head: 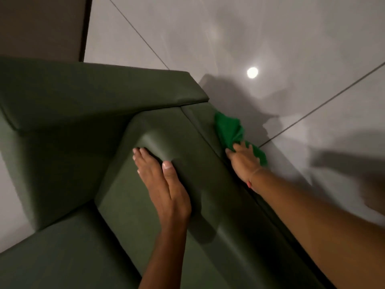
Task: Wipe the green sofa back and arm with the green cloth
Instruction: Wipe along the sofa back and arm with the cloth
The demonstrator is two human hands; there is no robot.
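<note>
I look down on a dark green sofa from above its back. My left hand lies flat and open on top of the back cushion, fingers spread over its rounded corner. My right hand reaches over the outer rear face of the sofa back and presses a bright green cloth against it. Part of the cloth sticks out beyond my fingers. The sofa arm runs across the upper left.
Glossy grey floor tiles with dark grout lines lie behind the sofa, with a round light reflection on them. A brown wall or panel stands at the top left. The seat cushion shows at the bottom left.
</note>
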